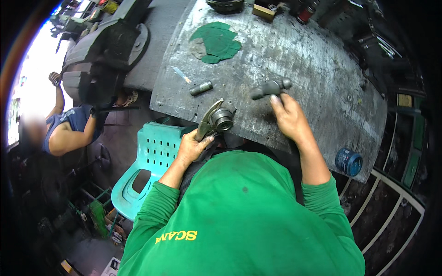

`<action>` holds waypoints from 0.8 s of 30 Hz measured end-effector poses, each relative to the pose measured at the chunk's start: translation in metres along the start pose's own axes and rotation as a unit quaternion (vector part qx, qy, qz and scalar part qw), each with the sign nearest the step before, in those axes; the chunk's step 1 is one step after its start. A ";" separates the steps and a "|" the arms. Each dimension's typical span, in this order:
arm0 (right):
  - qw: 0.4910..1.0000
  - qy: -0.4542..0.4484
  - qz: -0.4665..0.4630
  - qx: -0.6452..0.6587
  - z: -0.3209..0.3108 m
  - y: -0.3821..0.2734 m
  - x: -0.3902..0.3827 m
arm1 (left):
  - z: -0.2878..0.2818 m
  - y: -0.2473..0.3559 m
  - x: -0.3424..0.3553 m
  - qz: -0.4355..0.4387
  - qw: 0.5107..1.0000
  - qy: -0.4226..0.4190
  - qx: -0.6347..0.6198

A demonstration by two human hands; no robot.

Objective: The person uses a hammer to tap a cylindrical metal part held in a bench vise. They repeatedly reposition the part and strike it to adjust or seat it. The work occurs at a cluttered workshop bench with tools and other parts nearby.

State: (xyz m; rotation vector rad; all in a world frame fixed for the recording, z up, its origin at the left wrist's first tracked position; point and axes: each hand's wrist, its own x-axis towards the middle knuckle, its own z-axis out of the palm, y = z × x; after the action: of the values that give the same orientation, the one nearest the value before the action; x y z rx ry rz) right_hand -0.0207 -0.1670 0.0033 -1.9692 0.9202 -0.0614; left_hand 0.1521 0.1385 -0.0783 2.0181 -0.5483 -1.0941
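Note:
My left hand [193, 148] grips a curved metal piece [205, 122] at the bench's front edge; a round, hollow steel part [222, 120] sits against it, its bore facing up. My right hand [289, 117] is closed on a hammer [271, 88], whose head is above the worn metal bench [331, 115], to the right of the round part. A short steel cylinder [200, 88] lies on the bench beyond my left hand, near a narrow pale strip [182, 74].
Green cloth [215, 41], a small box [264, 10] and a dark round tray [224, 5] are farther back. A blue jar [348, 161] is at right, a teal chair [133, 188] at my left. Another person [73, 135] works beside a large dark machine [90, 55].

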 end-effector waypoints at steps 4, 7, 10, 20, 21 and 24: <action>0.977 0.094 -0.100 -0.164 -0.014 0.009 -0.010 | -0.002 0.018 -0.021 0.026 0.989 0.048 -0.139; 0.944 0.103 -0.168 -0.265 -0.004 0.013 -0.003 | -0.003 0.040 -0.046 0.029 0.968 0.089 -0.233; 0.921 0.101 -0.201 -0.317 0.012 0.019 0.011 | 0.000 0.058 -0.072 0.017 0.961 0.154 -0.230; 0.918 0.063 -0.218 -0.327 0.015 0.032 0.013 | 0.045 0.043 -0.159 -0.043 0.886 0.298 -0.351; 0.917 0.055 -0.215 -0.332 0.015 0.034 0.012 | 0.050 0.040 -0.169 -0.036 0.881 0.312 -0.353; 0.913 0.058 -0.214 -0.343 0.020 0.040 0.011 | 0.063 0.027 -0.202 -0.017 0.866 0.343 -0.363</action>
State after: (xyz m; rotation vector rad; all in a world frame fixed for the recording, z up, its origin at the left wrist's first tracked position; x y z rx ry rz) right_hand -0.0282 -0.1709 -0.0416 -2.8313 0.6017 -0.1168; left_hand -0.0100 0.2297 0.0254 1.5628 0.2550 -0.4145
